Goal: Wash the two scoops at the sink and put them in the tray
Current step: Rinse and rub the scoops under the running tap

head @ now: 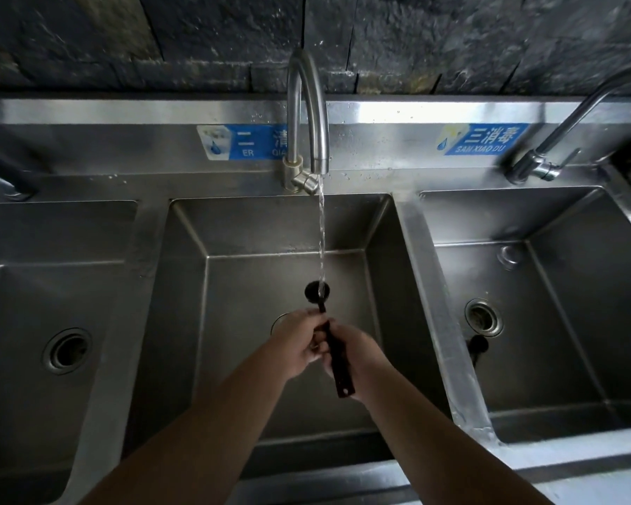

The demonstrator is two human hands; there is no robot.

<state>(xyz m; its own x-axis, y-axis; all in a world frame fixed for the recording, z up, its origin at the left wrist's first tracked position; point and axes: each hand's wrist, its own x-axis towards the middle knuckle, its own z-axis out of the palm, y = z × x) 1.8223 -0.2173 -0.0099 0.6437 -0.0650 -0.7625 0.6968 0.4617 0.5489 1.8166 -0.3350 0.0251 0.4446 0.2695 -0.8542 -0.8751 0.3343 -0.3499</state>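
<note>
A black scoop (339, 373) with a long flat handle is held over the middle sink basin (234, 227). Its round bowl sits under the thin water stream from the curved steel faucet (308, 114). My left hand (299, 346) grips the handle near the bowl. My right hand (359, 355) holds the handle lower down, and the handle's end with a hole sticks out toward me. A second black scoop (477, 346) lies on the floor of the right basin, just below the drain (483, 317). No tray is in view.
Three steel basins stand side by side, the left basin (66, 351) showing its drain. A second faucet (540, 162) stands at the back right. Blue labels are stuck on the steel backsplash under a dark stone wall.
</note>
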